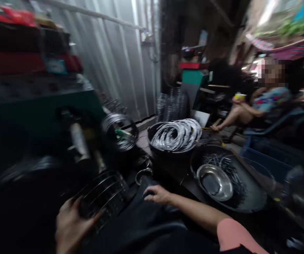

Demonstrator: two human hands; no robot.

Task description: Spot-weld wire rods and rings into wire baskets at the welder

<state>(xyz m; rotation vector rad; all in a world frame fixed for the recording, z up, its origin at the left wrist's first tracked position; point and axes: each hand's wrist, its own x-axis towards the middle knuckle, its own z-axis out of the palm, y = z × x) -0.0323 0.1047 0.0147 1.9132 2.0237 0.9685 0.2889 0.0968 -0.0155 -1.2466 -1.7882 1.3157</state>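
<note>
At the lower left, my left hand (73,224) is closed around the near end of a round wire frame (102,188) with curved metal rods, much of it dark and blurred. Behind that frame stands a green machine (43,113) with a metal shaft (79,141) pointing down toward it. My right hand (157,194) is above the dark cloth over my leg (138,215), its fingers loosely bent and apart, with nothing visible in them. Close by, a small metal ring (143,174) shows beyond the knee.
Ahead sits a black tub (165,150) heaped with white-looking wire rings (177,134). A wire coil (120,132) lies left of it. To the right, a large dark basin (252,197) holds a steel bowl (215,181) and thin wire pieces. A seated person (269,100) is near a blue chair (284,121).
</note>
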